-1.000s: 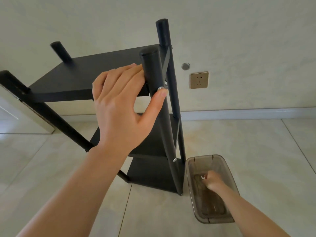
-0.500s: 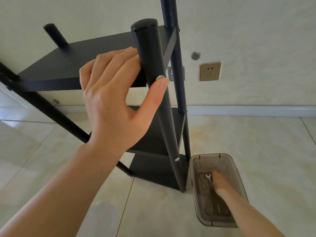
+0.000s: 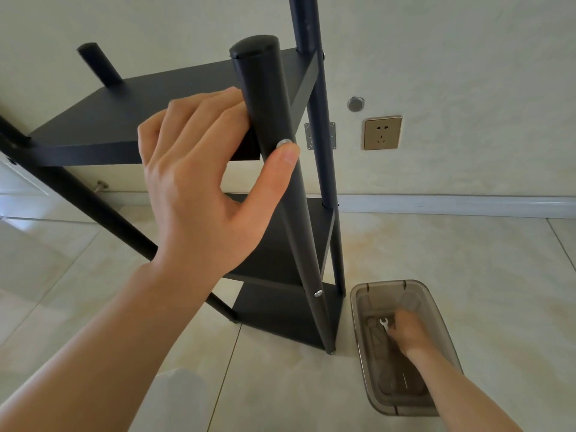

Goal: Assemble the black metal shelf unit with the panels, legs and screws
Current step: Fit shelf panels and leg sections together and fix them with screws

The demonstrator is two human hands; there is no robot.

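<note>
Pale floor tiles carry the black shelf unit (image 3: 174, 98), three panels already on legs; left hand (image 3: 199, 182) grips the near leg (image 3: 268, 120), thumb on its screw (image 3: 283, 143); right hand (image 3: 405, 333) pinches a wrench (image 3: 384, 324) in the bin (image 3: 361, 322); tightening likely remains.

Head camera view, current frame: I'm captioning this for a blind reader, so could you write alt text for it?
A person's left hand grips the front leg of a black metal shelf unit, thumb beside a silver screw. The right hand reaches into a smoky plastic bin on the tiled floor, closing on a small wrench. A wall socket sits behind.
</note>
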